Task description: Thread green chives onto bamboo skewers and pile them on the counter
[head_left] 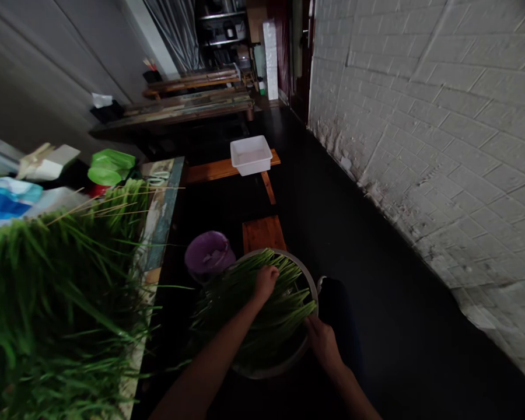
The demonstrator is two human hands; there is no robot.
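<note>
A wide round basin (315, 286) holds a mass of long green chives (289, 312), their pale stalk ends pointing right. Over the far part of the pile, my left hand (266, 281) is closed, its fingers curled in among the stalks; what lies within them is hidden. At the basin's right rim my right hand (322, 337) has its fingers closed around the stalk ends of a bunch of chives. A big heap of loose chives (48, 291) covers the table at left.
A purple bucket (210, 254) stands beside the basin. Behind it are a wooden stool (262, 231) and a bench (210, 170) bearing a white plastic tub (251, 154). Green plastic containers (109, 165) sit on the table. A white brick wall (441, 146) runs along the right.
</note>
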